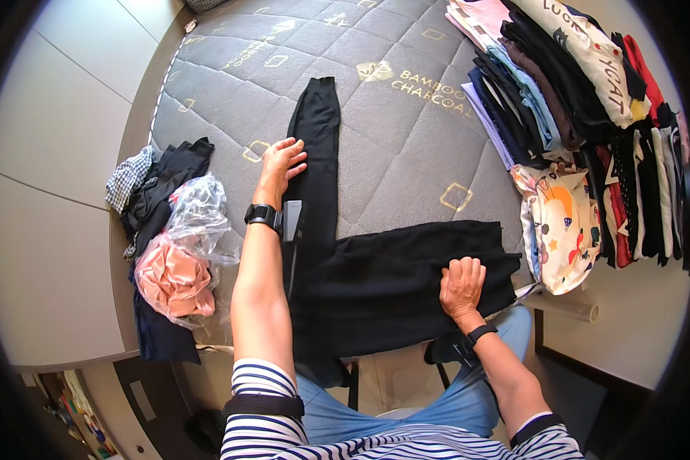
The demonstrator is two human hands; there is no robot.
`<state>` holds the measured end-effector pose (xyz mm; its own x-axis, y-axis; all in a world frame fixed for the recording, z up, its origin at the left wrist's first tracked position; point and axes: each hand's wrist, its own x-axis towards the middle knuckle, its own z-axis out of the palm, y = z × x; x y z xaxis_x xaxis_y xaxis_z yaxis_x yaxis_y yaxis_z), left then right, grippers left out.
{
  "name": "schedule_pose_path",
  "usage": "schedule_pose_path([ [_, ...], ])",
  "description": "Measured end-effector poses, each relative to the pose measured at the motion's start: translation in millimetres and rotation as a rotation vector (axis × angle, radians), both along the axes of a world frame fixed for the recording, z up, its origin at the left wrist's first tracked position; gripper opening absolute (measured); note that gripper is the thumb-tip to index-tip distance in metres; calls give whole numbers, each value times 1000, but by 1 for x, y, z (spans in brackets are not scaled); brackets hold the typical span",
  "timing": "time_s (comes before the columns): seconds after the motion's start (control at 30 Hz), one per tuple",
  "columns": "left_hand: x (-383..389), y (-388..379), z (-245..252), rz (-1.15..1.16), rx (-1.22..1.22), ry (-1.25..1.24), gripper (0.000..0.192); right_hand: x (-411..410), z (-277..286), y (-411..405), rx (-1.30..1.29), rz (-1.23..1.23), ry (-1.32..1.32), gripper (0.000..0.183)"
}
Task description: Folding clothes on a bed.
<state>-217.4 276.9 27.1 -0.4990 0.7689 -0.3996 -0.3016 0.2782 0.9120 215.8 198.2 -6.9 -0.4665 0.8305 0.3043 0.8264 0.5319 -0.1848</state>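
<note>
A black long-sleeved garment lies spread on the grey quilted mattress. One sleeve points straight away from me; the body stretches to the right and hangs slightly over the near edge. My left hand rests at the left side of that sleeve, fingers apart, holding nothing. On the upper face of the body, near its right end, lies my right hand with its fingers curled down; whether it pinches the cloth cannot be told. Below my left forearm, the garment's near left part is partly hidden.
Left of my left arm lie crumpled dark clothes, a clear plastic bag and a pink satin cloth. Folded clothes stand in stacks at the right, beside a patterned cream cloth bundle. A cabinet borders the mattress on the left.
</note>
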Motion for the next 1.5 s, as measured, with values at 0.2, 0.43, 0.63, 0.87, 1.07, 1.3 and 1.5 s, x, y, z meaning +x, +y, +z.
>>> schedule_pose_path([
  [0.2,-1,6,2,18,-29,148,57,0,0,0,-9,3,-3,20],
  [0.43,113,-83,97,-408,445,840,48,3,-4,-1,29,-12,22,18],
  [0.63,220,-253,91,-863,153,854,45,-1,-3,-4,99,-11,-2,18],
  [0.87,178,-341,20,-244,-105,643,39,3,0,-1,138,-31,-29,21],
  [1.07,156,-347,-28,-78,-106,214,25,-34,57,-74,7,227,207,32],
  [1.3,157,-342,-30,-102,-61,192,25,-92,37,-147,-94,497,92,43],
  [1.5,157,-348,-37,-68,-85,293,24,-72,92,-89,-338,387,748,15],
])
